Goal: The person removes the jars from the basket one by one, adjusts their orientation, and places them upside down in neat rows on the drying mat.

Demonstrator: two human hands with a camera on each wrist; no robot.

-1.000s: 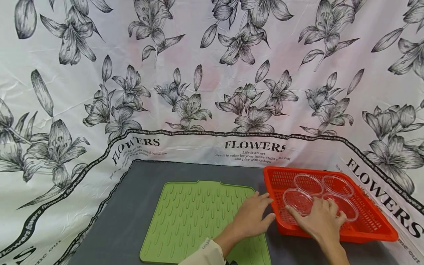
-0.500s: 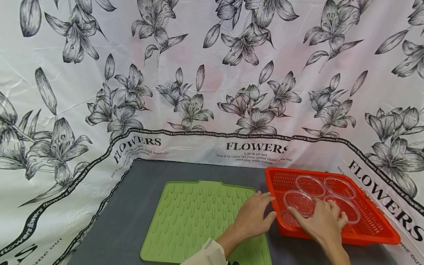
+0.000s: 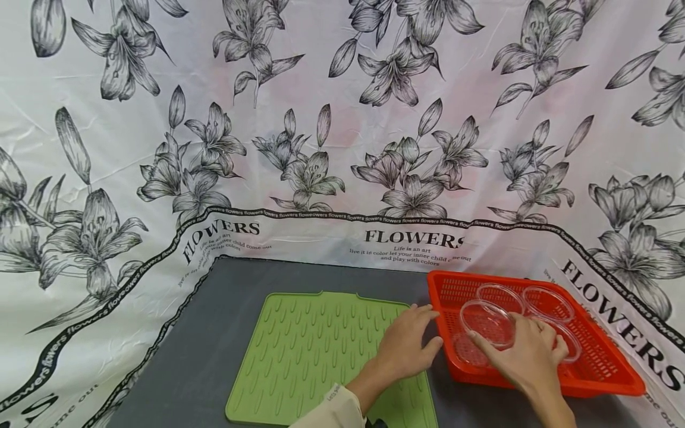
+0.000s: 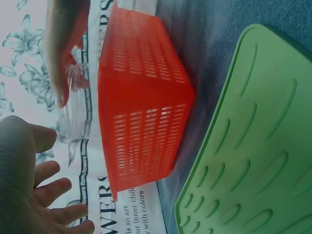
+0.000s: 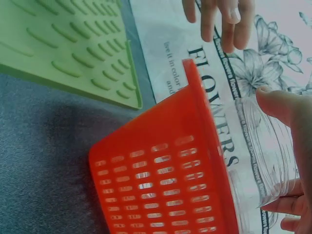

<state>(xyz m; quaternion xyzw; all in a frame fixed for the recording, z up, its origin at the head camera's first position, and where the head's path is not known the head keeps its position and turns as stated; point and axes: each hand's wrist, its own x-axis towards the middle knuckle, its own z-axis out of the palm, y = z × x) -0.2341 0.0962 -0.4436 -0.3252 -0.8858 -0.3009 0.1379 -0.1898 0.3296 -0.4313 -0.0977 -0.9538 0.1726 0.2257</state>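
My right hand (image 3: 530,359) grips a clear round plastic container (image 3: 488,323), thumb on one side and fingers on the other. The container is tilted and raised at the basket's rim, as the right wrist view shows. Other clear round containers (image 3: 547,304) sit in the red perforated basket (image 3: 599,383), partly hidden behind my right hand. My left hand (image 3: 407,346) hovers over the green mat's right edge, close to the basket's left rim. Its fingers are spread and relaxed in the left wrist view, with nothing between them.
A green ridged mat (image 3: 316,351) lies on the dark grey table (image 3: 182,356), left of the basket. A white flower-printed curtain (image 3: 321,142) hangs behind and at both sides of the table.
My right hand has lifted the front-left container and tilted it, drawing it up from its place in the basket. My left hand has stayed nearly still.
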